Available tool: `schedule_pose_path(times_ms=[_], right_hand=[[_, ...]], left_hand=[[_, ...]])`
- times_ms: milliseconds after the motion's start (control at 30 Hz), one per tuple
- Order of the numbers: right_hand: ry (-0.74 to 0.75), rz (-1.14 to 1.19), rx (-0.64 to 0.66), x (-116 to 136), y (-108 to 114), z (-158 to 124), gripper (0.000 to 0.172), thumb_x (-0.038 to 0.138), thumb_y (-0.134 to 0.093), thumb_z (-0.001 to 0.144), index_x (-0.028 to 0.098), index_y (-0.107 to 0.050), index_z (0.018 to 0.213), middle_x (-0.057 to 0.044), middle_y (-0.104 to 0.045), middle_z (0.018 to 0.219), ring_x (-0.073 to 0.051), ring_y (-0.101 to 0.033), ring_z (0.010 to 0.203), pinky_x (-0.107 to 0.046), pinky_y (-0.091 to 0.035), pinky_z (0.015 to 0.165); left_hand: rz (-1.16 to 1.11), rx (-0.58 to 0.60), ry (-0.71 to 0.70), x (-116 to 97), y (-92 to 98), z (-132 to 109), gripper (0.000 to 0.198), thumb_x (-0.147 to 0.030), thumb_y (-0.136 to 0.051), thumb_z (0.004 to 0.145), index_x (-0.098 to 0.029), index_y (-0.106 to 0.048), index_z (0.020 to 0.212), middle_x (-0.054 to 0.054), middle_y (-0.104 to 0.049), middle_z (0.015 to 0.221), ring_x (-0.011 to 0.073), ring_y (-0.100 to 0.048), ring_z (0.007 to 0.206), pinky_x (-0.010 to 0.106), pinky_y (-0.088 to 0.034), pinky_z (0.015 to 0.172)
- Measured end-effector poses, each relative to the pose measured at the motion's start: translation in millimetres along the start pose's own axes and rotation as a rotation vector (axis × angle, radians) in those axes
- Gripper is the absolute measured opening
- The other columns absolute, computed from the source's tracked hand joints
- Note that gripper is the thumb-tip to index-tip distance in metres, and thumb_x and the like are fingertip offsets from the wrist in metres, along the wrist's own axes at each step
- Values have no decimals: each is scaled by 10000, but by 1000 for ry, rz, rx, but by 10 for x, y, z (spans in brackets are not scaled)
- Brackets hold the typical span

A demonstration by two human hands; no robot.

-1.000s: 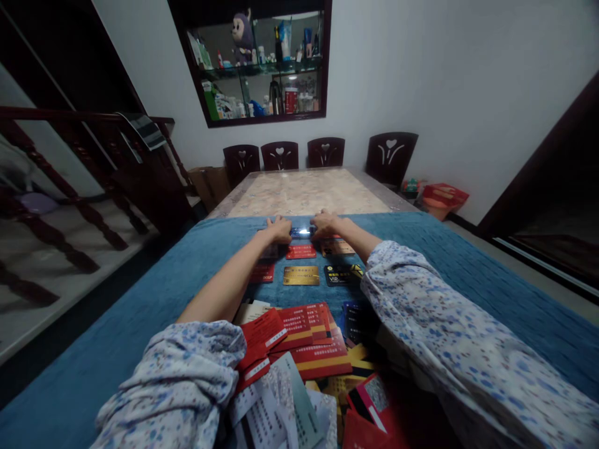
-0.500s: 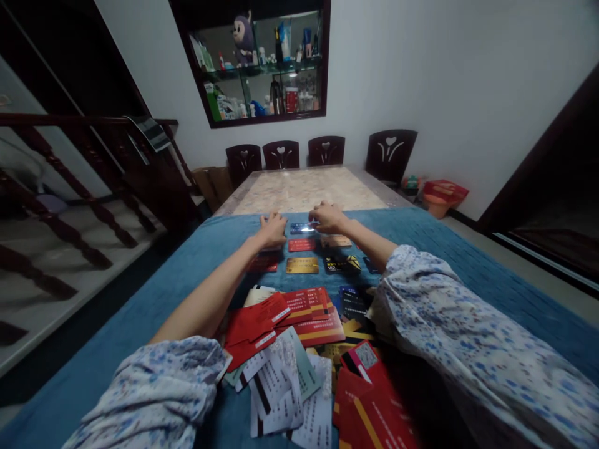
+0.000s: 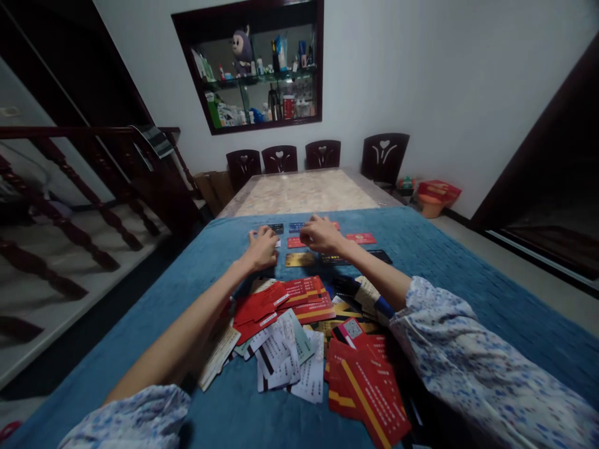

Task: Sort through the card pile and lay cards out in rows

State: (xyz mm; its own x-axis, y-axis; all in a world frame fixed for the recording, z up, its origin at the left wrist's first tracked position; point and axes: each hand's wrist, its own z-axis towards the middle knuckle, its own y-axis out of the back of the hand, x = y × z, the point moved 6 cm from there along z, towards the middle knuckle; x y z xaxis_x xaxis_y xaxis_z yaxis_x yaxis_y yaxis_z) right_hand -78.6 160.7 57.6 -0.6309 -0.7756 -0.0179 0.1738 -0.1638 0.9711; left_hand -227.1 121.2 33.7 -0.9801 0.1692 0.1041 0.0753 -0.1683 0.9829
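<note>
Cards lie in short rows on the blue cloth in the head view. My left hand (image 3: 262, 247) rests over the left end of the rows, fingers bent and apart, partly covering a pale card (image 3: 278, 242). Behind it shows a dark card (image 3: 275, 228). My right hand (image 3: 321, 234) reaches over the middle rows, its bent fingers pointing down beside a red card (image 3: 294, 242); no card shows lifted in it. Near it lie a blue card (image 3: 296, 227), a gold card (image 3: 299, 259) and a red card (image 3: 362, 238) farther right. Contact under the fingertips is hidden.
Closer to me is a loose pile of red cards (image 3: 367, 380), white cards (image 3: 281, 355) and black-and-gold cards (image 3: 344, 310). The blue cloth (image 3: 187, 299) covers the near table. Chairs (image 3: 322, 154) stand beyond the far end; a stair railing (image 3: 70, 187) is at left.
Both hands have come back toward me from the farthest row. The left has also shifted left, uncovering the dark card; the right now lies over the middle rows. The view has shifted slightly.
</note>
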Motion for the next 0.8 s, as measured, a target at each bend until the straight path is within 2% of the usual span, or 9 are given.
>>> schedule_pose_path(times_ms=[133,300,533,667,800], right_hand=[[33,39,-33,132,-30,-135,241,199,-494,891,191,-733,917,-110,-719,1038,-275,-474,1037,-355,-305,755],[67,86,-43,336,-58,-266,224,208,-515,904,199,-737,926,-102,-715,1029,-275,-472,1047,-369,-313,789],[207,195,-59,641,-130,-384,183,254,-608,882,227,-726,1020,-90,-698,1079,-274,-464,1091,-387,-336,840],[300,238,-74,790,-200,-456,249,318,-646,865,240,-712,1092,-85,-680,1132,-278,-453,1115,-404,-357,857],[349,262,-80,895,-237,-532,315,357,-614,879,235,-696,1158,-96,-659,1176,-281,-443,1115,-423,-375,860]], left_hand=[[7,-9,26,-59,14,-234,350,-186,-507,859,-214,-632,1185,140,-553,1325,349,-324,1369,592,-280,1056],[11,-20,12,-124,-13,-514,386,-144,-506,844,-214,-618,1207,143,-554,1338,352,-332,1376,605,-282,1053],[-7,-46,40,-197,-18,-890,385,-135,-508,852,-230,-619,1207,129,-586,1316,340,-381,1349,590,-295,1058],[-21,-82,71,-221,5,-1053,301,-177,-463,908,-233,-657,1131,119,-627,1260,337,-387,1340,584,-302,1044],[-39,-121,90,-231,10,-1179,269,-192,-468,906,-247,-682,1058,100,-661,1203,334,-412,1312,581,-304,1026]])
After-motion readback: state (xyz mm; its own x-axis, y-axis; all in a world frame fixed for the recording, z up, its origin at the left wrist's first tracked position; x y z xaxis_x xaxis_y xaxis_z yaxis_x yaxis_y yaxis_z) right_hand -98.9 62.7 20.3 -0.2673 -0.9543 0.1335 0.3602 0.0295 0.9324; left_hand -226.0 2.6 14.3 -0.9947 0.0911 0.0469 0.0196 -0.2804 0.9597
